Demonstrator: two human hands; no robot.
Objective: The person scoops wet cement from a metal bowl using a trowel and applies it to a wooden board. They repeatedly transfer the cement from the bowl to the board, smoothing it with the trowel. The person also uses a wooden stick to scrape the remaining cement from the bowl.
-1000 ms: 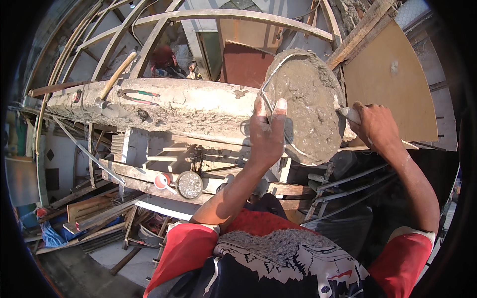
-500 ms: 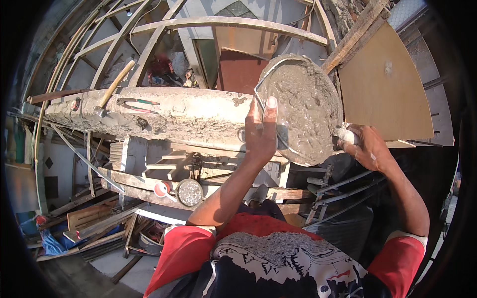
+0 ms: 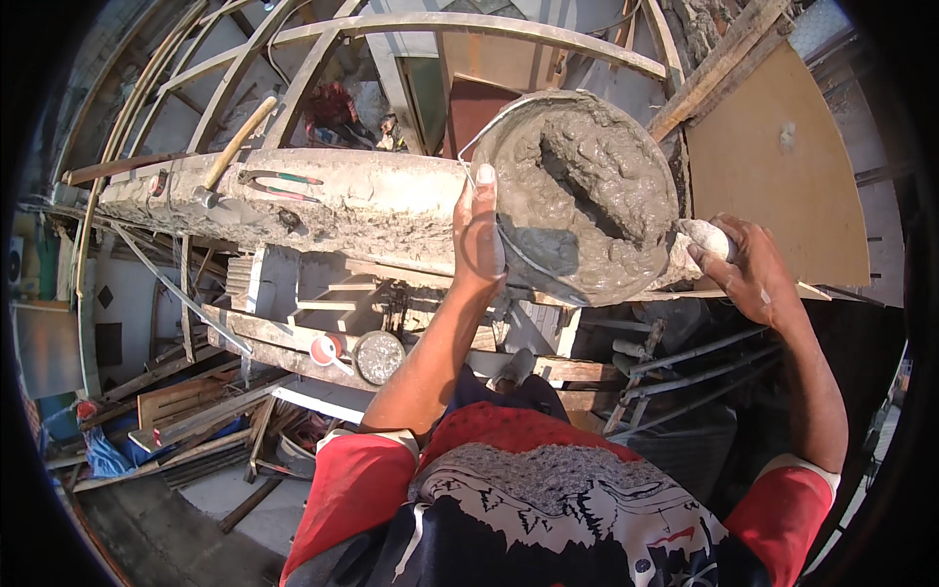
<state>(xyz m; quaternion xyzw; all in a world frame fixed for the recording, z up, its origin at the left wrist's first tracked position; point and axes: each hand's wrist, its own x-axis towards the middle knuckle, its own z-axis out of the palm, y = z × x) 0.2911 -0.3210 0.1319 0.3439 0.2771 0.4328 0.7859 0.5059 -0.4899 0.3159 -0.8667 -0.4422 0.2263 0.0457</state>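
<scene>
My left hand [image 3: 477, 235] grips the left side of a round bucket [image 3: 504, 112] by its rim and wire handle, its thumb upright along the edge. Wet grey mortar [image 3: 621, 166] fills the bucket, with a long dark gouge across it. My right hand [image 3: 748, 274] is closed on a pale, mortar-crusted tool handle [image 3: 704, 238] at the bucket's right edge; the tool's working end cannot be made out. The bucket rests at the right end of a rough concrete beam [image 3: 381, 196], where a hammer [image 3: 235, 152], cutters [image 3: 279, 183] and a tape measure [image 3: 157, 184] lie.
A person in red [image 3: 328, 112] is below, beyond the beam. Curved-looking timber framing [image 3: 450, 24] spans the top, with a plywood sheet [image 3: 773, 166] at the right. Planks, a red-and-white cup [image 3: 326, 347] and a round container [image 3: 379, 357] are below the beam, among scrap wood and metal bars.
The bucket and my left hand have shifted leftward along the beam. A deep gouge has opened in the mortar, and my right hand sits lower and farther right relative to the bucket's middle.
</scene>
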